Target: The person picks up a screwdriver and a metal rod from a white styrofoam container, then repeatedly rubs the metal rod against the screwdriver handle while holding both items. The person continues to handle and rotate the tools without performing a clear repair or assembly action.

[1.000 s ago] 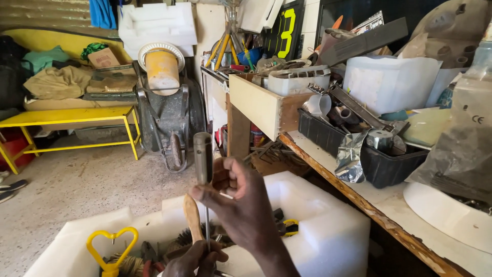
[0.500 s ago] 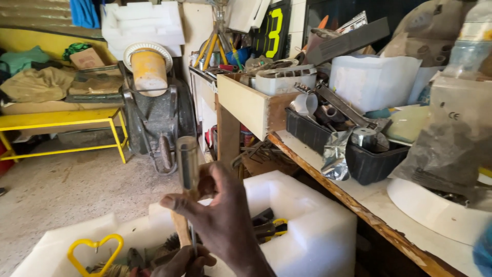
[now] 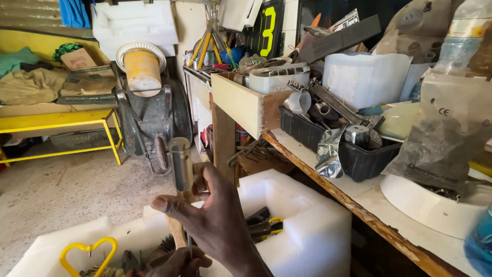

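foam box (image 3: 307, 225): seen under both hands, beside the bench edge | right hand (image 3: 218, 220): fingers clamped on tube (image 3: 180, 164), long axis upright, held above box | left hand (image 3: 177, 262): fingers closed on thin rod (image 3: 188, 241) directly below tube

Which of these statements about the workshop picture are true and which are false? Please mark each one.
1. The right hand holds a metal tube upright. True.
2. The tube lies flat on the workbench. False: it is raised above the white foam box, off the workbench.
3. The left hand is low, under the right hand. True.
4. A yellow heart-shaped handle hangs on the wall. False: it sits at the lower left, by the foam box.
5. A wheelbarrow stands beside the yellow bench. True.
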